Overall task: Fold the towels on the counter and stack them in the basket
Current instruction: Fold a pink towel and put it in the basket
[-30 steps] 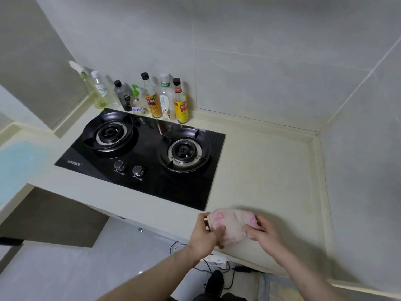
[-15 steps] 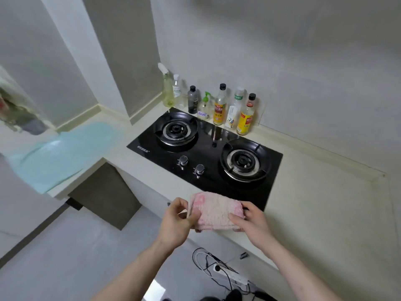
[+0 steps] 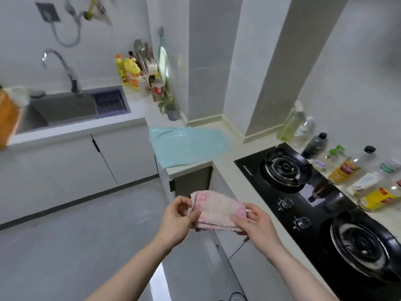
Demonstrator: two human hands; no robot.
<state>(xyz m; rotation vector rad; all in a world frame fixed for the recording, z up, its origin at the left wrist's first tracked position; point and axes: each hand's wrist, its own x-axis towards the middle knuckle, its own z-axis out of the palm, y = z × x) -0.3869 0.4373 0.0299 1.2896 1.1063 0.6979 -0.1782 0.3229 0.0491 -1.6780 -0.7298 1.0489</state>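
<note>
towel [image 3: 219, 213], pink and folded, sits low in the frame's centre, off the tabletop [image 3: 225, 164]; left hand [image 3: 175, 220] and right hand [image 3: 253, 222] pinch opposite ends, probably keeping folds together (no basket visible).

Our one head-worn wide-angle view, looking down and forward, close over our hands, gas hob [image 3: 325, 205] at right, sink [image 3: 65, 107] far left

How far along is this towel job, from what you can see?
Done: the pink towel already looks folded into a small pad. In hand: the left hand and right hand pinch its ends, holding it in the air beside the stove. Left: a light blue cloth, perhaps another towel, lies flat on the counter. No basket is in view, so I can't judge the stacking.
</note>
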